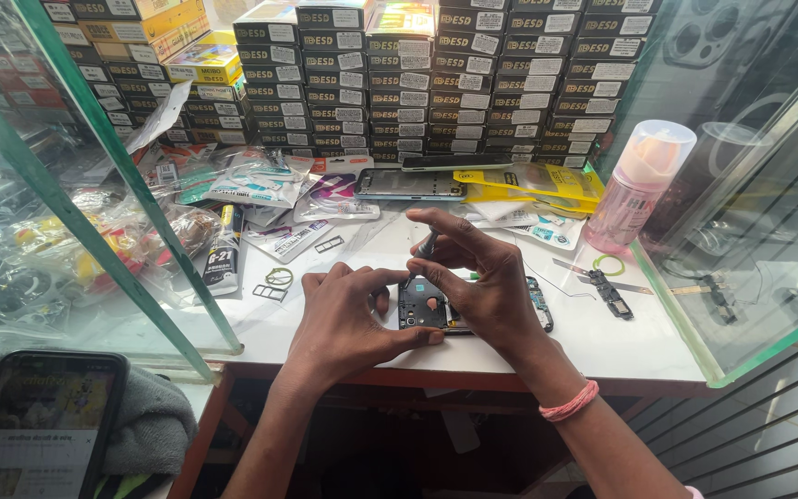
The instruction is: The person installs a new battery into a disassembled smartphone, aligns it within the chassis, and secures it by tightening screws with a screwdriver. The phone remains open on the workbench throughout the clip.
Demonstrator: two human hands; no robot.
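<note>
An opened black phone body (422, 308) lies near the front edge of the white work table (602, 356), its inner parts showing. My left hand (344, 319) grips its left side, thumb along the bottom edge and forefinger on top. My right hand (473, 277) is above the phone's right half and pinches a small dark screwdriver (427, 246), whose tip points down at the phone's upper part. A pink band circles my right wrist. The phone's right side is hidden under my right hand.
Stacked black and yellow boxes (417, 83) line the back. A dark phone (408, 184), yellow packets (533, 185), a pink bottle (639, 185), a glue tube (223, 251) and small parts (611, 294) lie around. Glass panes stand left and right. Another phone (39, 425) rests on grey cloth bottom left.
</note>
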